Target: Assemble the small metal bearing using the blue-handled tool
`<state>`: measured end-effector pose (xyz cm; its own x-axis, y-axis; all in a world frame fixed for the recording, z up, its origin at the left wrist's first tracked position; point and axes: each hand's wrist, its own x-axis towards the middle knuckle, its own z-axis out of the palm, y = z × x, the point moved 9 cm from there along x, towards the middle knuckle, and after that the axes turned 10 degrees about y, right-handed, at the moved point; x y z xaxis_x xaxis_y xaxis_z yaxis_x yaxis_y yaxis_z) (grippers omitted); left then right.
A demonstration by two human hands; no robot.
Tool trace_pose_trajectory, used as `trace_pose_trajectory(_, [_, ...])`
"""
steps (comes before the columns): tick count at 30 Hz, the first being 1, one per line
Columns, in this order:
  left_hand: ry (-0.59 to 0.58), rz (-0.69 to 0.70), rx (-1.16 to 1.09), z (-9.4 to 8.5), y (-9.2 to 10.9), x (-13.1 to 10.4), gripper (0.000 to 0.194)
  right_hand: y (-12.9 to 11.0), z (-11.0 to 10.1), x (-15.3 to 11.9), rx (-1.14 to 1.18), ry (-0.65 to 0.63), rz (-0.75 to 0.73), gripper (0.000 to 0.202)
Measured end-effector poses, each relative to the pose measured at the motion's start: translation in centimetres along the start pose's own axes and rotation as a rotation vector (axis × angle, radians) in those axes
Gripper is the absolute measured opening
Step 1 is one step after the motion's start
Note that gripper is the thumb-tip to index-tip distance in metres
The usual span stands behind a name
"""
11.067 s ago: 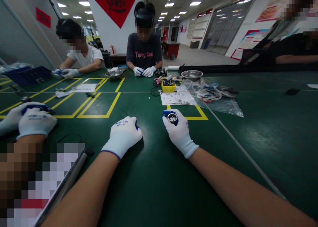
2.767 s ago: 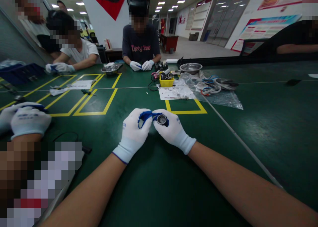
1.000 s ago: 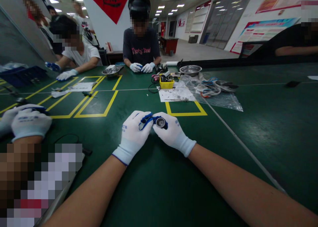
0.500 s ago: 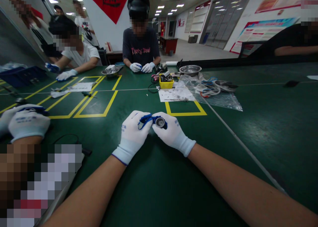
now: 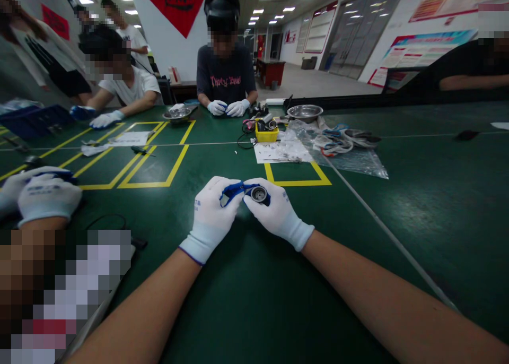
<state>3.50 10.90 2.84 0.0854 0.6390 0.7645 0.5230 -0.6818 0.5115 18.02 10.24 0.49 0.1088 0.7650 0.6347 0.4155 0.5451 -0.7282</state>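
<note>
My right hand (image 5: 271, 207), in a white glove with blue fingertips, is closed around a small round metal part (image 5: 259, 195) whose ringed end faces up. Beside it, my left hand (image 5: 217, 210) is in a pinch, thumb and fingertips pressed together at the right hand's fingertips. Something tiny and dark shows between the two sets of fingertips, too small to make out. Both hands are held over the green table (image 5: 238, 300).
Beyond my hands are a yellow bin (image 5: 266, 135) of parts, white paper (image 5: 278, 152), a metal bowl (image 5: 305, 112) and a plastic bag (image 5: 366, 163). A co-worker's gloved hands (image 5: 50, 197) are at the left. Two people sit across the table.
The round metal part in my right hand has shifted slightly right and turned a little. My left hand has barely moved. A person standing at the far left has moved.
</note>
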Motion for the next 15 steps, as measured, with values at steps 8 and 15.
trace_pose_trajectory(8, [-0.051, 0.041, 0.035, 0.34, 0.22, -0.07, 0.017, 0.16, -0.14, -0.02, 0.007, 0.012, -0.004, 0.015])
trace_pose_trajectory(15, [-0.046, 0.048, 0.064, 0.44, 0.14, -0.11, 0.017, 0.20, -0.01, -0.03, -0.007, 0.009, 0.006, 0.013])
